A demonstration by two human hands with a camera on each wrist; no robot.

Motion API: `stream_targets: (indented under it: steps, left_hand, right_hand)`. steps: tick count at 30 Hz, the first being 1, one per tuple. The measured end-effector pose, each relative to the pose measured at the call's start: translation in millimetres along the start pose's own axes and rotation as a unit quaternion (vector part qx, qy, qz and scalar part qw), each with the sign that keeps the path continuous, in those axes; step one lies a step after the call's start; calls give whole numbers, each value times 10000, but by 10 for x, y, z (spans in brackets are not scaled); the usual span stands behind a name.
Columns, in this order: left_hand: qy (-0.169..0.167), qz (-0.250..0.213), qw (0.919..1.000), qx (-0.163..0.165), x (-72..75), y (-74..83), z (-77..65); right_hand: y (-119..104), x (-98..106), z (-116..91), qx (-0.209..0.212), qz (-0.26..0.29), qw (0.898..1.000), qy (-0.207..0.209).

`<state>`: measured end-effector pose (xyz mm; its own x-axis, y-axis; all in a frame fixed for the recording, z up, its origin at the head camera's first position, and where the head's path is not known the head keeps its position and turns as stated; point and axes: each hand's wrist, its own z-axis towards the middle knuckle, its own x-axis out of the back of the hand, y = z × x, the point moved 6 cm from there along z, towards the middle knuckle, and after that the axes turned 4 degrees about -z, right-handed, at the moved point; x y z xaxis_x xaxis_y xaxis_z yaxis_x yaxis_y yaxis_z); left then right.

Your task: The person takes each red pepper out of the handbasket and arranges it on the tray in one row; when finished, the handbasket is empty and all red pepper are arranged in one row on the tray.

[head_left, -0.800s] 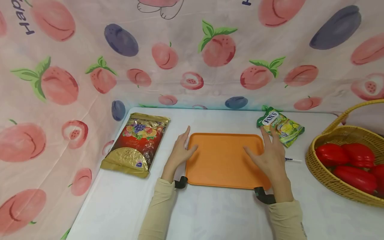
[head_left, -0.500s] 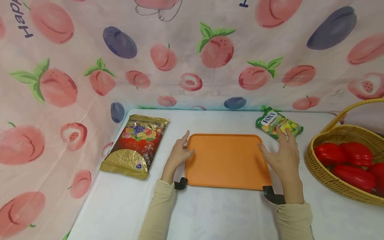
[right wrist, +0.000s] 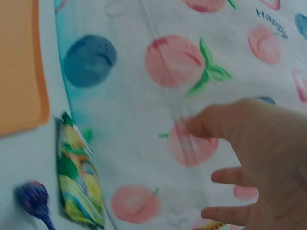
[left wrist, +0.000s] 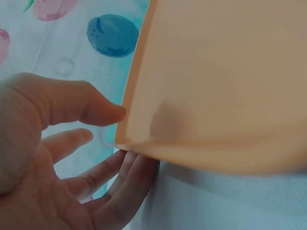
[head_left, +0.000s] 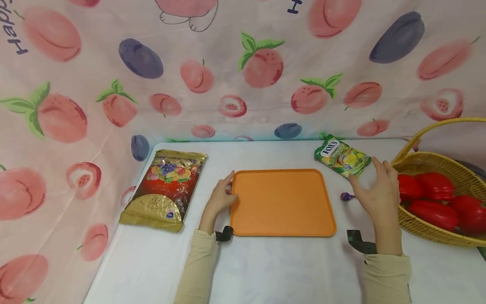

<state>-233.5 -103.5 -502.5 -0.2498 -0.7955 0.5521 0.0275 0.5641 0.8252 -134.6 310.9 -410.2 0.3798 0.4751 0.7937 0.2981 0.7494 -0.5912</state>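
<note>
An orange tray [head_left: 282,202] lies flat on the white table. My left hand [head_left: 220,194] holds its left side: in the left wrist view the thumb [left wrist: 103,110] meets the rim, and the other fingers [left wrist: 136,184] reach against the edge below, their tips partly hidden. To the right of the tray, my right hand [head_left: 379,196] is spread with nothing in it, between a green FOX'S candy bag [head_left: 343,155] and a wicker basket [head_left: 408,221]. Close to its thumb lies a lollipop [head_left: 346,196] in a purple wrapper, its stick partly covered by the hand.
Several red bell peppers [head_left: 433,211] fill the basket, whose tall handle [head_left: 417,135] arches up at the right. A large red and gold candy bag [head_left: 165,190] lies left of the tray. A fruit-print cloth [head_left: 235,63] hangs behind the table.
My right hand has moved right, off the tray's right side and toward the basket, uncovering the lollipop head. My left thumb has come back to the tray's left rim. The head view has shifted slightly.
</note>
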Motion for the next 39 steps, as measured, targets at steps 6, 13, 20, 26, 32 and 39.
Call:
stream_targets:
  steps: [6, 13, 20, 26, 32, 39]
  left_hand:
    - [-57, -52, 9997, -241, 25, -24, 15]
    - [-141, -166, 9992, -336, 32, -40, 19]
    - [-175, -240, 9989, -363, 36, -63, 21]
    - [-127, -281, 9991, -277, 50, -76, 23]
    - [-126, -287, 9993, -204, 52, -91, 29]
    - [-175, -298, 9992, -214, 42, -93, 26]
  right_hand:
    - [279, 264, 61, -844, 207, 9952, 457]
    - [714, 411, 198, -1979, -98, 9802, 47]
    - [942, 494, 265, -2198, -462, 9729, -547]
    - [960, 501, 260, -2302, -676, 9681, -728]
    - [1013, 394, 292, -2159, -872, 9637, -1304]
    - [1050, 304, 349, -2174, -618, 9611, -1586]
